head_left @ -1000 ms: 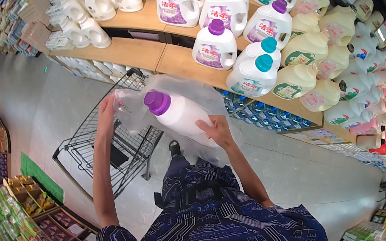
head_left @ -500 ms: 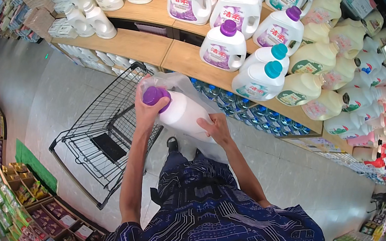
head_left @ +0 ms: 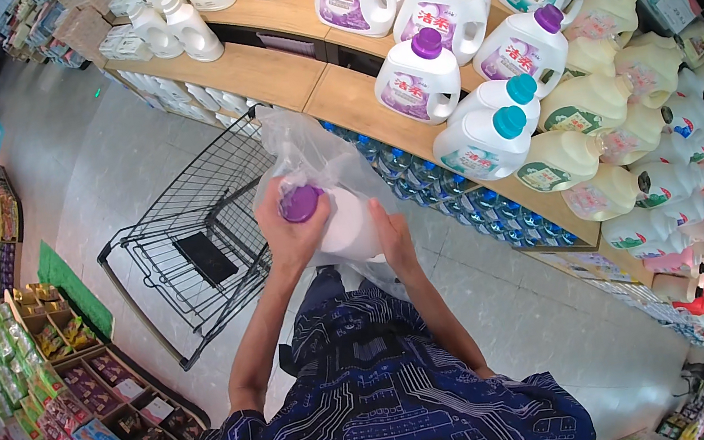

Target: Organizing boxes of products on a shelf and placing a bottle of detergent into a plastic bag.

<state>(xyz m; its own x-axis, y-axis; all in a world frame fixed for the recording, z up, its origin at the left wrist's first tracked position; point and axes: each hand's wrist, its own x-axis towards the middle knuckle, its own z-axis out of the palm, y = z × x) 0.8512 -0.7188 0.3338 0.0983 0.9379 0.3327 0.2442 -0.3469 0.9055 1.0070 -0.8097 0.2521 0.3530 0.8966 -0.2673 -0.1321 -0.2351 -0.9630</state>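
A white laundry detergent bottle (head_left: pixel 348 228) with a purple cap is in front of my body, partly inside a clear plastic bag (head_left: pixel 305 149). My left hand (head_left: pixel 289 234) is closed around the cap end, its thumb lying beside the cap. On the other side, my right hand (head_left: pixel 394 237) grips the bottle's body, with bag film around it. The bag bunches above and behind the bottle and also hangs below it. Film and fingers cover much of the bottle.
An empty-looking black wire shopping cart (head_left: pixel 192 244) stands close on my left. Ahead and right, a wooden shelf (head_left: pixel 257 68) bears white and cream detergent bottles, with blue bottles stacked beneath. At lower left is a divided display (head_left: pixel 129 403) of packaged snacks near a green mat (head_left: pixel 72 294).
The bottle has turned, so its cap end sits lower and closer to me. The bag film now rises higher behind it. Both hands keep hold.
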